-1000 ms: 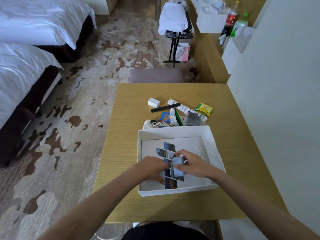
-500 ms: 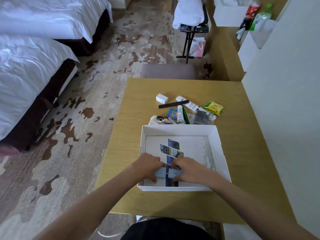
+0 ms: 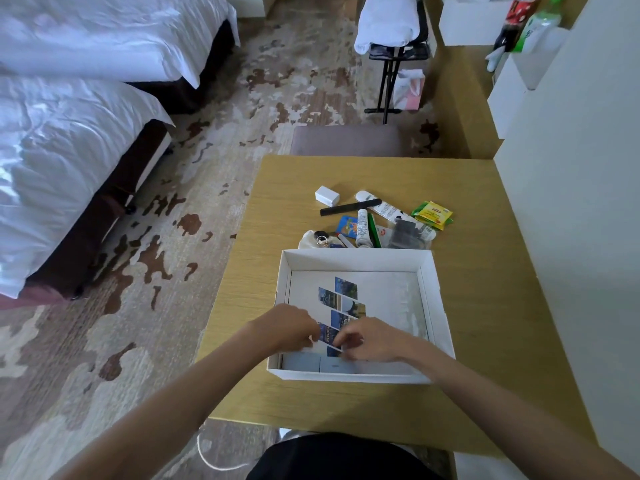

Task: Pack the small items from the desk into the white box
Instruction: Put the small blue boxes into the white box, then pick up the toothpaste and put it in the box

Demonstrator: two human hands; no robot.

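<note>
Below both fingers (image 3: pixel 341 341): pale packets (image 3: pixel 318 362).

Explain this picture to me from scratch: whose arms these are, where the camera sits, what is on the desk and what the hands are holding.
There is no machine here. A person wears a wide-angle camera on the head, looking forward and down, so the two bare arms entering from the bottom are the wearer's own. The left hand and right hand are both inside the white box, low near its front wall. Two small pale blue boxes lie side by side against that wall. The fingers are curled, and I cannot tell whether they grip anything. The box floor shows a printed sheet with small photos.

Beyond the box, on the wooden desk, lies a pile of small items not yet packed: a small white box, a black comb, a white tube, yellow tea bags and keys. Beds stand to the left.
</note>
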